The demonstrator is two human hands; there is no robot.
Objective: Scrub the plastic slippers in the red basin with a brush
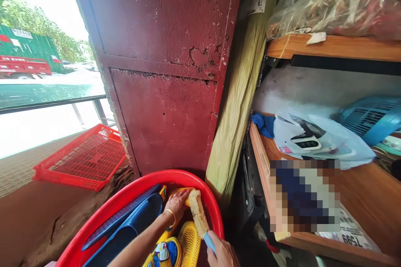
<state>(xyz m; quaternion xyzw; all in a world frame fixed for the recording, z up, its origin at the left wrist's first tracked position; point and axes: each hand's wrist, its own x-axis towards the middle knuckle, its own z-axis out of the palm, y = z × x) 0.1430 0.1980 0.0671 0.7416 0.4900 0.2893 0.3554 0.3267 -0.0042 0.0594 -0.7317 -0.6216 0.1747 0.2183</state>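
Tall dark red metal door (159,46), chipped and peeling, right behind the round red tub (175,174). On the right of the tub, wooden shelves (332,48). Up top, a big clear plastic bag (332,4) full of stuff. On the lower shelf, a white plastic bag (316,137), a blue fan (369,119), a small blue cloth (263,124), and one patch too blurry to make out. Between the tub and the shelves, a long rolled straw mat (241,91) leaning up against the door. On the left of the tub, a red plastic crate (83,158) lying tilted. Far off to the left of the tub, out in the bright day, a red truck (23,66) near a green wall (28,46).

Down inside the tub, dark blue slippers (125,225) along the left side and yellow shoes (188,244) at the front, one with a cartoon picture on it. Left hand (177,205) over a yellow shoe edge at the far side of the tub, grip closed on it, with a thin gold bangle (171,216) on the wrist. Right hand (221,252) at the tub's near rim, grip clenched tight on the blue handle of a scrub brush (197,212). Pale bristles of the brush right beside the left hand.
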